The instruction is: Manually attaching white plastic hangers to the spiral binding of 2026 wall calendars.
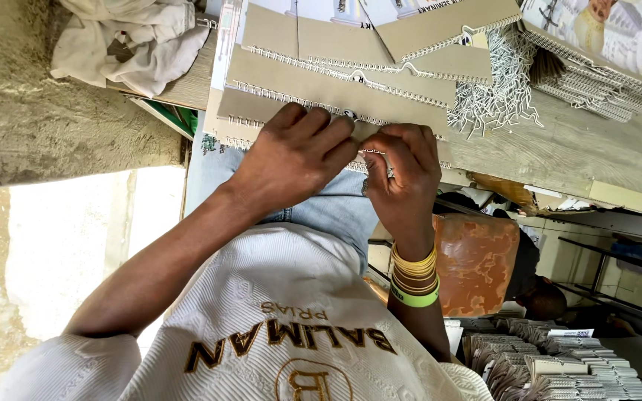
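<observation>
At the near edge of the desk, the left hand and the right hand pinch the wire binding of a brown card pad between curled fingertips. More wire-bound pads overlap behind it toward the far edge, with a heap of loose white wire combs just beside them on the right. A white cloth lies at the desk's left corner.

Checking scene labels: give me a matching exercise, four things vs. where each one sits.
Things:
1 white cloth
2 yellow bangles
3 loose wire combs
4 brown covers

Places:
A under the left hand and right hand
B on the right wrist
C top left of the view
D heaped just right of the covers

Pairs: 1-C, 2-B, 3-D, 4-A
</observation>
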